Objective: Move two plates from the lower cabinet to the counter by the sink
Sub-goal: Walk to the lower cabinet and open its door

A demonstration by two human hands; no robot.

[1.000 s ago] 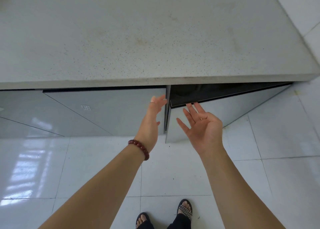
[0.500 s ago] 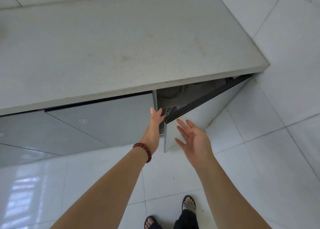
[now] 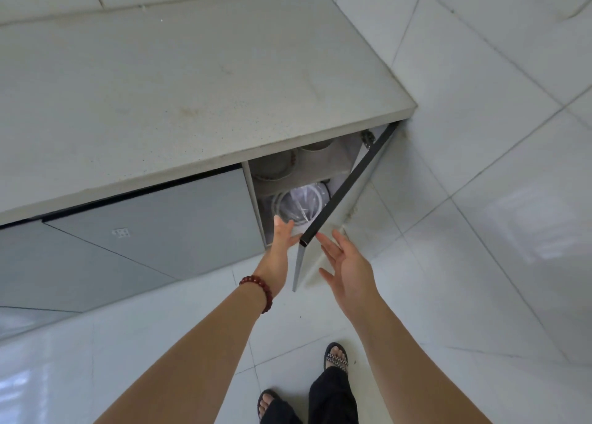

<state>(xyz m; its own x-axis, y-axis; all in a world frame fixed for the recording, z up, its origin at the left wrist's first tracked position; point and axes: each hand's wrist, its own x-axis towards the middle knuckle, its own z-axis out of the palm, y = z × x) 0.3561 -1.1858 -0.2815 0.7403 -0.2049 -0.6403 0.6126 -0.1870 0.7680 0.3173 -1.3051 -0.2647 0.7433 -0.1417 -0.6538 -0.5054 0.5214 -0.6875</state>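
The lower cabinet's right door stands half open under the grey speckled counter. Inside, pale round dishes rest on the upper shelf, and a round glass-lidded item lies below. I cannot tell which of these are the plates. My left hand, with a red bead bracelet at its wrist, reaches into the opening with its fingers apart, touching the door's inner edge. My right hand is open, palm toward the door's outer face, just beside it.
A shut grey cabinet door lies to the left of the opening. White glossy floor tiles spread to the right and below. My sandalled feet stand on the floor near the bottom edge. No sink is in view.
The right cabinet door has swung further open, showing the shelves and dishes inside. My left hand has moved into the gap, and my right hand followed the door outward. The camera turned right.
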